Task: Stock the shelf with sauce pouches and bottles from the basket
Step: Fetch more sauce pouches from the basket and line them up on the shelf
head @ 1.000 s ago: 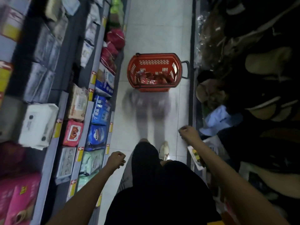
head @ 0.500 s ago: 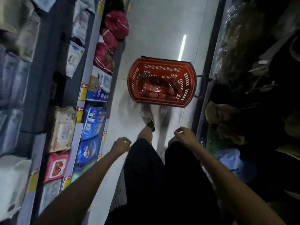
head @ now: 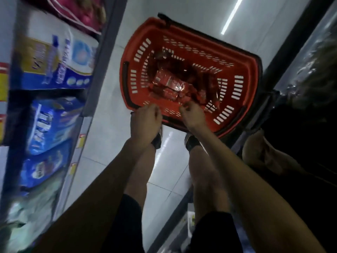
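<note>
Basket [head: 198, 45] is set on the aisle floor [head: 109, 99], sauce pouches [head: 168, 83] heaped inside for picking. Left hand [head: 145, 121] is held loosely curled, empty, over the near rim; right hand [head: 194, 115] likewise curled, grip cannot be told.

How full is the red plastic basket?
Partly full: shiny red pouches cover the bottom of the red plastic basket, well below its rim.

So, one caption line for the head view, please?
Left hand and right hand reach over the near rim of a red basket holding red pouches.
</note>
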The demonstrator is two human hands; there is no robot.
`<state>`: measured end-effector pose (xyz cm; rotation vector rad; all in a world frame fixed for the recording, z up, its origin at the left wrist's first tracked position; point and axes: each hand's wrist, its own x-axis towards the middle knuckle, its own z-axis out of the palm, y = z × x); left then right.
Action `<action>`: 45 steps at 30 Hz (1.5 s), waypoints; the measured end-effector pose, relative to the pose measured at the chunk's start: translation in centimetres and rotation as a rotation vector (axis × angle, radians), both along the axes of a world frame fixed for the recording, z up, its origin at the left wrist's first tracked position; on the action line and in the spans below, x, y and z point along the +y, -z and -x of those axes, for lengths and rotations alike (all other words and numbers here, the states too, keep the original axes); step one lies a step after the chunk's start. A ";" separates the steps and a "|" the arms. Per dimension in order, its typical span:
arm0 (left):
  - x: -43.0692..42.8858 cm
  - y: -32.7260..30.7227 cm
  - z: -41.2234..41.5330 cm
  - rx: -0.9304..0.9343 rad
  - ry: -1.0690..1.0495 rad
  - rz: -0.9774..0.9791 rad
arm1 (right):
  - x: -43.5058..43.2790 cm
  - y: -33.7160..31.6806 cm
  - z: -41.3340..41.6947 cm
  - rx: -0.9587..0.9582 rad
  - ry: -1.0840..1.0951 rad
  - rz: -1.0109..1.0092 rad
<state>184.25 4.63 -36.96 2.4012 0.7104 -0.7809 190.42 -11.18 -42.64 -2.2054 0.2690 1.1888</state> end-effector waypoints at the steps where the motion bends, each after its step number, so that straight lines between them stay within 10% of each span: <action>1: -1.0 2.1 0.5 -0.020 0.090 -0.058 | 0.4 2.5 -0.7 -0.036 -0.049 0.009; 10: -4.3 10.4 3.8 -0.083 0.201 -0.367 | 4.2 19.6 -4.6 -0.204 -0.547 0.230; 18: -4.8 10.8 2.2 0.007 0.158 -0.423 | 5.8 22.1 -7.2 -0.246 -0.591 0.397; 22: -4.8 9.7 0.5 0.088 0.165 -0.430 | 4.7 20.8 -9.1 -0.207 -0.609 0.272; 29: -2.5 7.4 -1.6 -0.141 0.020 -0.356 | 3.4 12.8 -4.4 -0.764 -0.666 0.212; 38: 0.9 3.8 -1.4 -0.138 0.287 -0.412 | -0.2 2.2 -0.8 -1.008 -0.814 -0.326; 42: 1.6 3.3 -2.7 -0.100 0.229 -0.433 | -0.2 2.7 -2.1 -0.932 -0.523 -0.360; 45: 1.5 2.9 -4.2 -0.100 0.055 -0.381 | 2.2 3.3 -3.9 -0.788 0.287 -0.361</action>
